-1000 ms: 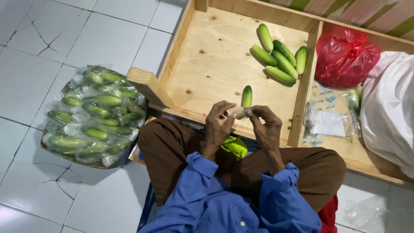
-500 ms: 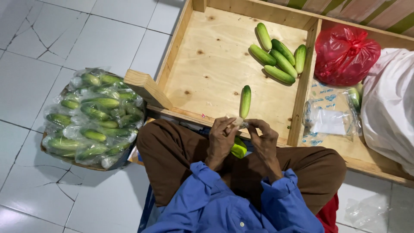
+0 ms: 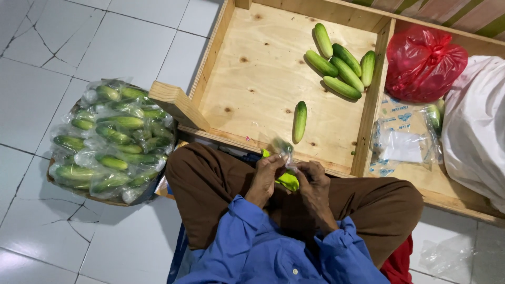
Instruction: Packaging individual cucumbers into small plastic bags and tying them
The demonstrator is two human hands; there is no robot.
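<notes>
Two bare hands, the left hand (image 3: 267,176) and right hand (image 3: 311,181), are pinched tight on a thin clear plastic bag (image 3: 283,149) over the lap, so bagging seems underway, and the long green cucumber (image 3: 299,121) in the pale wooden tray (image 3: 252,73) is needed next.

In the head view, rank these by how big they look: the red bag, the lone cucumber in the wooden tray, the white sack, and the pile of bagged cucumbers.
1. White sack, though cut off by the frame edge
2. Pile of bagged cucumbers
3. Red bag
4. Lone cucumber
</notes>
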